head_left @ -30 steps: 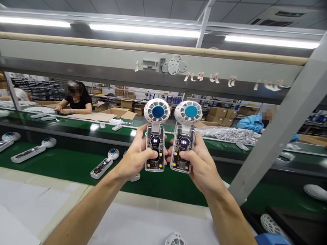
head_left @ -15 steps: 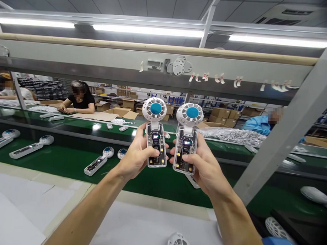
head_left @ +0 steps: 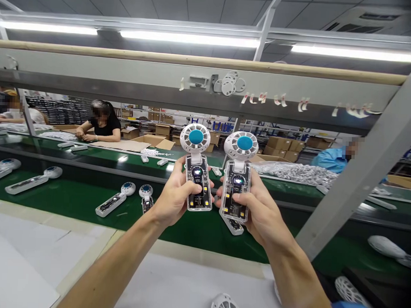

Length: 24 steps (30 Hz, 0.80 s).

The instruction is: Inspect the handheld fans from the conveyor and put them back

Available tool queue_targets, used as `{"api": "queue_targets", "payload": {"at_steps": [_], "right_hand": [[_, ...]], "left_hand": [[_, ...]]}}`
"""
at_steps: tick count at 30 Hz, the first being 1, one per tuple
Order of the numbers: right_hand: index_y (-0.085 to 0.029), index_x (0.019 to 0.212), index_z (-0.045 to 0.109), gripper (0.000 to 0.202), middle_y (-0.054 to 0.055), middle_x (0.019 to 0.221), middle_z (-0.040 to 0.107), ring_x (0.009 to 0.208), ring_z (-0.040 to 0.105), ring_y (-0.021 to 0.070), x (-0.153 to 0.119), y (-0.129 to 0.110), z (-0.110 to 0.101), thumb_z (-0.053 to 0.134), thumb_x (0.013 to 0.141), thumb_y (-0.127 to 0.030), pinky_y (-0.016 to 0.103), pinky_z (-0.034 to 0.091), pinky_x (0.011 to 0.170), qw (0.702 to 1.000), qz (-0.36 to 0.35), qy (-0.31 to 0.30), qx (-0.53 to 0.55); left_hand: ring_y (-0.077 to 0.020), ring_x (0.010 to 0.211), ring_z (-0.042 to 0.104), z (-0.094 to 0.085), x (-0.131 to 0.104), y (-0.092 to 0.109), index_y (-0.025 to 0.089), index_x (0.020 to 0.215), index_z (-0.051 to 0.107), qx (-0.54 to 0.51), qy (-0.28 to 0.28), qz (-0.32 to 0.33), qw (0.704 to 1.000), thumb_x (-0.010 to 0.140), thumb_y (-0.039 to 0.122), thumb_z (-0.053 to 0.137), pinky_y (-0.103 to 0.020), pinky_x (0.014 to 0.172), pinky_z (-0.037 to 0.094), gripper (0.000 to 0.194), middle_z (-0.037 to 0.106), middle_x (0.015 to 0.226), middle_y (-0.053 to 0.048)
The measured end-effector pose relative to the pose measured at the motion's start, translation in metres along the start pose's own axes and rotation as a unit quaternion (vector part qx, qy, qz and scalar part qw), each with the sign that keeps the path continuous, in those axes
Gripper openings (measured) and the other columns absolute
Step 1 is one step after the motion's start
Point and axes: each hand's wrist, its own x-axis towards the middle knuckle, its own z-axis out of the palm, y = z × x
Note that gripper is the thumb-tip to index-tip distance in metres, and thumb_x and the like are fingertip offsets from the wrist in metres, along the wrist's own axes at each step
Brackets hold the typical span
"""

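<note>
My left hand (head_left: 177, 191) is closed around the handle of a small handheld fan (head_left: 198, 165), its thumb pressed on the dark circuit board. My right hand (head_left: 262, 207) grips a second handheld fan (head_left: 239, 167) in the same way, thumb also on the board. Both are held upright side by side, a little apart, above the green conveyor belt (head_left: 189, 236). Each has a round white head with a blue centre disc, and a small light glows on each board. Behind my right hand, a third fan (head_left: 235, 226) lies on the belt, partly hidden.
More fans (head_left: 113, 204) lie along the belt to the left. A white-topped bench (head_left: 174, 278) with a fan head (head_left: 226, 306) is nearest me. A slanted metal post (head_left: 346, 177) stands at right. Across the line, a person in black (head_left: 103, 125) works beside cardboard boxes.
The fans on the belt have slid left, and more of the one behind my right hand shows. The lights on both held boards look different. Both hands keep their grip.
</note>
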Motion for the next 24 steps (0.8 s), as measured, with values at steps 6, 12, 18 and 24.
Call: {"api": "queue_targets", "payload": {"at_steps": [6,12,18,24], "right_hand": [[-0.031,0.139,0.036,0.072,0.001,0.090,0.069,0.072,0.069,0.0185,0.000,0.001,0.001,0.066,0.074,-0.021,0.033,0.060,0.067,1.000,0.017,-0.017,0.011],[-0.032,0.140,0.036,0.077,0.002,0.097,0.068,0.084,0.070,0.0224,-0.002,-0.003,0.001,0.068,0.071,-0.021,0.034,0.060,0.067,1.000,0.020,0.016,0.014],[-0.030,0.126,0.046,0.060,0.001,0.093,0.069,0.073,0.069,0.0192,-0.002,-0.007,0.002,0.072,0.072,-0.025,0.031,0.059,0.064,0.999,0.002,0.041,0.028],[-0.019,0.092,0.059,0.036,-0.001,0.069,0.062,0.053,0.059,0.0139,-0.006,-0.012,-0.003,0.077,0.065,-0.036,0.026,0.052,0.050,0.994,0.060,0.046,0.082]], "left_hand": [[-0.0183,0.063,0.068,0.004,0.000,-0.005,0.024,0.129,0.032,-0.014,0.000,0.001,1.000,0.070,0.014,0.066,-0.033,0.061,0.056,0.069,0.067,0.087,-0.001],[-0.0188,0.066,0.070,0.003,-0.001,-0.007,0.023,0.126,0.035,-0.016,-0.013,0.000,1.000,0.072,0.018,0.068,-0.034,0.065,0.058,0.064,0.067,0.089,-0.002],[-0.0142,0.061,0.066,0.000,0.002,-0.015,0.023,0.119,0.040,0.036,0.030,0.021,0.999,0.076,0.034,0.074,-0.030,0.057,0.056,0.055,0.065,0.098,-0.003],[-0.0151,0.063,0.064,-0.023,0.014,-0.033,0.018,0.099,0.055,0.317,0.164,0.216,0.909,0.071,0.028,0.076,-0.025,0.057,0.052,0.036,0.066,0.080,-0.002]]}}
